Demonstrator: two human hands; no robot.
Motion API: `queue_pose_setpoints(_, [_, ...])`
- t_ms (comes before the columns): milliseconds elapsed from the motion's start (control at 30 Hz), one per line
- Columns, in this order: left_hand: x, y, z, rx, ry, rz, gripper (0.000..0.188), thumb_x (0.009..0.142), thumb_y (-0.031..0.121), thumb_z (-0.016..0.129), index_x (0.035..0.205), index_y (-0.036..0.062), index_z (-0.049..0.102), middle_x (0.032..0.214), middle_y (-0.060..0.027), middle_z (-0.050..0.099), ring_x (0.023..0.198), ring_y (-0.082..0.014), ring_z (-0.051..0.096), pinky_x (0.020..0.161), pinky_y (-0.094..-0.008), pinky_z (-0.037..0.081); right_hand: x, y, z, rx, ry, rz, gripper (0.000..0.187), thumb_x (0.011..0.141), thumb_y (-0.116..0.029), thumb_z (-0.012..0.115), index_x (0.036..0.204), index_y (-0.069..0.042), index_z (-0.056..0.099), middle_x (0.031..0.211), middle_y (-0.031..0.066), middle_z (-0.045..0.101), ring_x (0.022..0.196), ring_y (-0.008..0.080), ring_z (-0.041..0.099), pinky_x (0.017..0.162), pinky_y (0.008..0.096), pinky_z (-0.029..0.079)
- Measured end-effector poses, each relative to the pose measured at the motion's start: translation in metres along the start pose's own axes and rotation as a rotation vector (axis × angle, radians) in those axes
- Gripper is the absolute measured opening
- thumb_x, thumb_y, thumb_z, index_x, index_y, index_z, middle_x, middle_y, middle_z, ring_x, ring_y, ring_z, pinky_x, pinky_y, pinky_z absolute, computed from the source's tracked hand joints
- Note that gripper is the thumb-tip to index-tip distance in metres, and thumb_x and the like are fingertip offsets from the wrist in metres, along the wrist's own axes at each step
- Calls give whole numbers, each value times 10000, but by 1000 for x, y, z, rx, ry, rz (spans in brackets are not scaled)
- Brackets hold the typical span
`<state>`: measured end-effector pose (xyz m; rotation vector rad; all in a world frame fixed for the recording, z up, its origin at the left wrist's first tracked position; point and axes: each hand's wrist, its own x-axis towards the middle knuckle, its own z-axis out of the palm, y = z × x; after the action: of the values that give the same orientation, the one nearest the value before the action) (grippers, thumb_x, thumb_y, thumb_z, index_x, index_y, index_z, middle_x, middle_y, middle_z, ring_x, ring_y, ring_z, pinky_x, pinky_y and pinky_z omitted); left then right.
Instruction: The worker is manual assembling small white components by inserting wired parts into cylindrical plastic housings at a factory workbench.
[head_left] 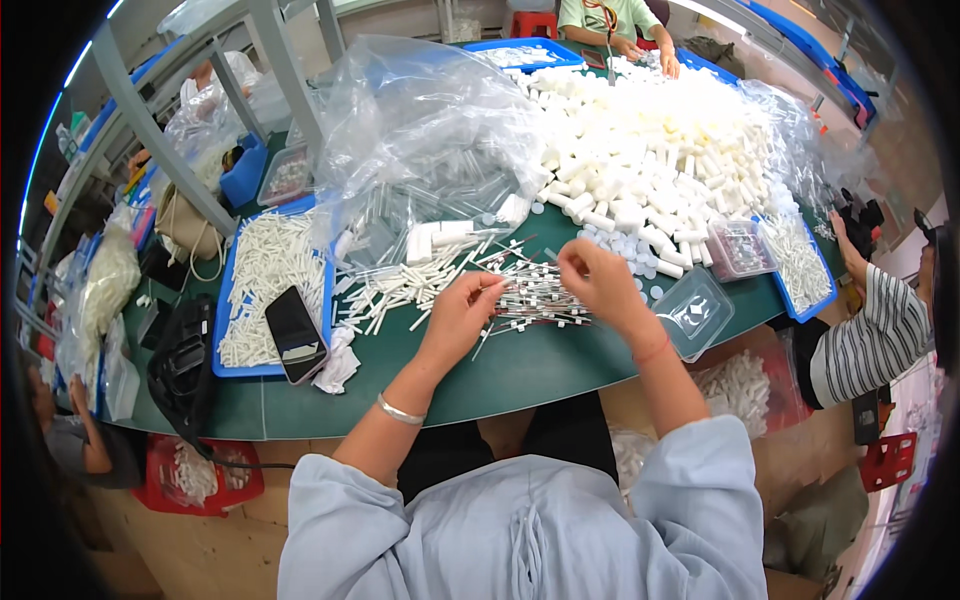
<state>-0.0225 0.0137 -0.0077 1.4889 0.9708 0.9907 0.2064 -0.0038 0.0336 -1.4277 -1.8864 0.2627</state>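
My left hand [467, 310] is closed in a pinch at the left edge of a pile of thin metal rods with small white pieces on them [537, 296]. What its fingertips hold is too small to name. Over the right side of that pile, my right hand [600, 283] is also pinched, and a small pale bit shows by its fingertips that I cannot make out. Slim white tubes [405, 290] lie scattered to the left of the pile. Small translucent discs [625, 248] are spread just beyond my right hand.
A blue tray [218, 335] of white tubes stands left, with a phone [295, 335] on its corner. Behind are a large clear plastic bag [420, 130] and a heap of white cylinders [650, 140]. A clear plastic container [697, 310] sits right. Co-workers' hands [660, 55] work across the table.
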Motion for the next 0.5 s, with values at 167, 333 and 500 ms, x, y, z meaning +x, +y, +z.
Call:
queue_pose_setpoints(167, [-22, 15, 16, -226, -63, -46, 221, 980, 165, 578, 1136, 17, 628, 948, -37, 694, 703, -36, 532, 636, -188, 461, -34, -33, 3, 250, 62, -20, 86, 794, -20, 670, 870, -16, 631, 769, 121, 642, 650, 207, 633, 597, 294, 507])
queue_pose_setpoints(333, [-31, 20, 21, -220, -101, -22, 232, 980, 159, 578, 1159, 24, 638, 926, -21, 684, 719, -36, 529, 646, -186, 458, -42, -39, -3, 213, 82, -63, 90, 776, -32, 697, 846, -21, 642, 759, 108, 639, 657, 225, 630, 598, 320, 509])
queue_pose_setpoints(500, [-39, 19, 23, -87, -70, 15, 222, 977, 177, 590, 1142, 53, 670, 882, 1, 672, 713, -28, 524, 636, -183, 452, -44, -44, -14, 49, 50, -231, 102, 759, -35, 712, 833, -46, 644, 737, 91, 631, 671, 254, 621, 619, 350, 504])
